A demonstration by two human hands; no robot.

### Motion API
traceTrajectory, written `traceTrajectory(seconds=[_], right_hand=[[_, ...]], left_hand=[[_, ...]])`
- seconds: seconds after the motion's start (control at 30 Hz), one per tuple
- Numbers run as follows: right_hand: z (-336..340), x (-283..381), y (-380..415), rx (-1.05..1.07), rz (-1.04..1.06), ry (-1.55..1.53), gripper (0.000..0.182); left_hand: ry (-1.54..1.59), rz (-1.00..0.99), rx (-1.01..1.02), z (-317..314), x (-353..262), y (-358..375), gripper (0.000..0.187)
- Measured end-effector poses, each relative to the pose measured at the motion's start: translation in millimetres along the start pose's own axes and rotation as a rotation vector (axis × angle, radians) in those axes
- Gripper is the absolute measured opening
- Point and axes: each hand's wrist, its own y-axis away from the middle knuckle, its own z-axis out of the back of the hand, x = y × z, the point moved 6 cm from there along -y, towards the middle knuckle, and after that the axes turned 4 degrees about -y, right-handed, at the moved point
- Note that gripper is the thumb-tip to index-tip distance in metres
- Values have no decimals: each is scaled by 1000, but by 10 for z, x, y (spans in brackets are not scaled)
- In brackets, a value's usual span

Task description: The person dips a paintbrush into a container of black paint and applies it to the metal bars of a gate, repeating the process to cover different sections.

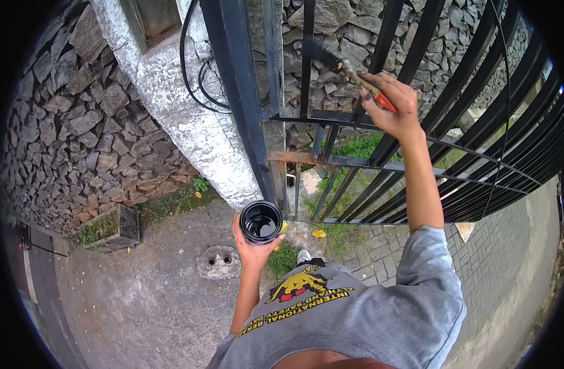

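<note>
My right hand (392, 106) is closed around the handle of a paintbrush (349, 72), which has an orange-red end and dark bristles pointing up and left. The bristles overlap an upright bar of the black metal gate (240, 92) in this view. Lower down, my left hand (252, 246) is wrapped round a can of black paint (261, 221), its open top facing up. Dark, shiny liquid shows inside the can. A rust-brown stretch of crossbar (294, 157) lies below the brush, between black-coated bars.
A white-painted concrete post (196, 117) with looped black cable (202, 101) stands left of the gate. Stone walls (79, 123) rise on the left and behind the bars. A mossy concrete planter (112, 227) and a drain cover (220, 261) are on the ground.
</note>
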Motion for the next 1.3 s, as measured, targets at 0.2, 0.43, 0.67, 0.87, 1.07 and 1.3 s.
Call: traceTrajectory(seconds=[0.2, 0.43, 0.67, 0.87, 1.07, 1.3], right_hand=[[-318, -50, 614, 178, -229, -169, 35], [-564, 168, 1263, 143, -458, -195, 26], [-623, 146, 1867, -58, -425, -97, 27], [-815, -22, 2227, 84, -317, -71, 30], [-887, -14, 2299, 77, -429, -221, 31], [-771, -37, 2293, -49, -380, -156, 26]], left_hand=[[-42, 45, 32, 67, -18, 129, 116], [-38, 27, 68, 155, -48, 273, 117], [70, 99, 73, 158, 104, 591, 112], [79, 142, 89, 189, 15, 702, 114], [-31, 112, 98, 159, -64, 697, 114], [-52, 121, 35, -57, -227, 542, 113]])
